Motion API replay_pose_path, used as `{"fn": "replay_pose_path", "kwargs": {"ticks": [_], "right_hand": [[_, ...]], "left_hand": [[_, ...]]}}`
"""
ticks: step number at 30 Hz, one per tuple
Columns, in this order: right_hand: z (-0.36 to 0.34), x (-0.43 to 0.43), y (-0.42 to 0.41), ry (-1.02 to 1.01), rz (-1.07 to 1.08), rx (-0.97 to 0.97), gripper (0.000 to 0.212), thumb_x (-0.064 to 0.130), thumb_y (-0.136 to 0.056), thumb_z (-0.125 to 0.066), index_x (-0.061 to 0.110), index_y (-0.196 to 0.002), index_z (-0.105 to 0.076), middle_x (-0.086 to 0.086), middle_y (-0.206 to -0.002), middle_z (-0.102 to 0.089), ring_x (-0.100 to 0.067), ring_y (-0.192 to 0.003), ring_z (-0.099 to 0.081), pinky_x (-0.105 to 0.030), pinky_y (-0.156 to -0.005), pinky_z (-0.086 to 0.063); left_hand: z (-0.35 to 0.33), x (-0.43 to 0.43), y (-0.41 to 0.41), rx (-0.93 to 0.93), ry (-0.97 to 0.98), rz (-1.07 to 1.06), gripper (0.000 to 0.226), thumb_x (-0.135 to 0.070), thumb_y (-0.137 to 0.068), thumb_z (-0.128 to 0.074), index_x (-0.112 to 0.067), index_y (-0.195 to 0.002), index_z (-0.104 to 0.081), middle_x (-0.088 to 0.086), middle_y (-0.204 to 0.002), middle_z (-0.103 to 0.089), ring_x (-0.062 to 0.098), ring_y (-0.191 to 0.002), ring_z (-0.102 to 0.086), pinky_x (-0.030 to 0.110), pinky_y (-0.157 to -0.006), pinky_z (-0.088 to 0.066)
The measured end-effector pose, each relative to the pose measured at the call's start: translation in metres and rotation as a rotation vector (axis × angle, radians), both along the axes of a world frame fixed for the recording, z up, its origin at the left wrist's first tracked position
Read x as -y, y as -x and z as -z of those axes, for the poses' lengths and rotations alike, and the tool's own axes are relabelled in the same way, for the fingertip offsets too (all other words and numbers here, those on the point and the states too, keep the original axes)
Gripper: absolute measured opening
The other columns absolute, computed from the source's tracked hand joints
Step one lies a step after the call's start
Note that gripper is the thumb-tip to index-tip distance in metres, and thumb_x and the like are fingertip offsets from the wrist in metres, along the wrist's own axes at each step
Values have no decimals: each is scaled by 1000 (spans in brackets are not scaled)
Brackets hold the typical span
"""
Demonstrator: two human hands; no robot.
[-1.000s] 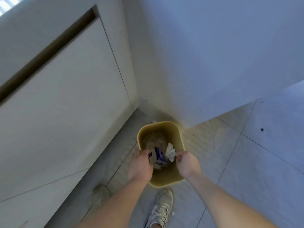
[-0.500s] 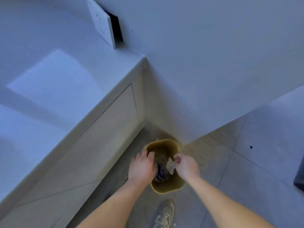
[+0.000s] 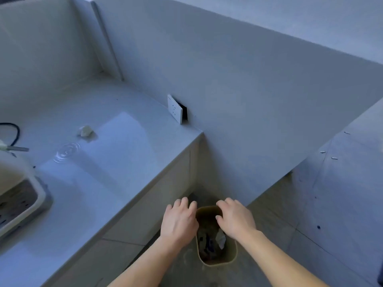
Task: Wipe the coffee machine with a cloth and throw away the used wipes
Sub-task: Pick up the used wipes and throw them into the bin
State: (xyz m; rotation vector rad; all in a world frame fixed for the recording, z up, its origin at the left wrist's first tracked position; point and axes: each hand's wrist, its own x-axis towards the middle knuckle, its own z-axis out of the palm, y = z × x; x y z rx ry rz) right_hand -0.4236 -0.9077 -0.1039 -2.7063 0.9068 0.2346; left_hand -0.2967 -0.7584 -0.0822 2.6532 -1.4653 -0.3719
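Coffee machine [image 3: 18,195]: we see one corner only, the rest cut by the left edge. Bin [image 3: 230,259]: our hands cover part of its rim. Black cable [image 3: 14,131]: leaves at left.

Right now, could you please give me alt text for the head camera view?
Two empty hands, left hand and right hand, hover open over a yellow bin on the floor, a crumpled wipe inside. Another wad lies on the counter.
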Motion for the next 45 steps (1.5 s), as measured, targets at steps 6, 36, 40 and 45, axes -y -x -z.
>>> {"fn": "replay_pose_path", "kwargs": {"ticks": [6,36,40,45], "right_hand": [[-78,-7,-24,26,-31,207,39,43,-93,-54,32,-131,-51,8,-126,-59,-14,-109,-58,-27,-82,-54],[-175,-123,-290,-31,-298,268,37,37,-91,-51,29,-127,-57,7,-120,-63,-18,-110,-58,-32,-82,-48],[-171,-117,-321,-39,-339,241,37,36,-92,-51,29,-128,-57,5,-120,-63,-19,-112,-58,-33,-84,-48],[-163,-100,-374,-78,-420,214,36,33,-94,-51,27,-129,-56,3,-122,-62,-21,-113,-58,-35,-86,-49]], "left_hand": [[-74,-27,-29,163,130,-95,32,-29,-86,-53,-20,-116,-58,4,-113,-61,28,-101,-59,40,-83,-49],[-139,-139,-220,120,134,-458,34,-35,-94,-43,-19,-124,-47,2,-113,-49,25,-102,-51,36,-75,-41],[-130,-140,-243,115,98,-506,34,-35,-95,-44,-19,-125,-46,3,-117,-50,26,-104,-51,36,-76,-43],[-118,-137,-278,98,49,-614,34,-33,-94,-45,-20,-126,-46,4,-121,-50,27,-106,-50,38,-80,-47]]}}
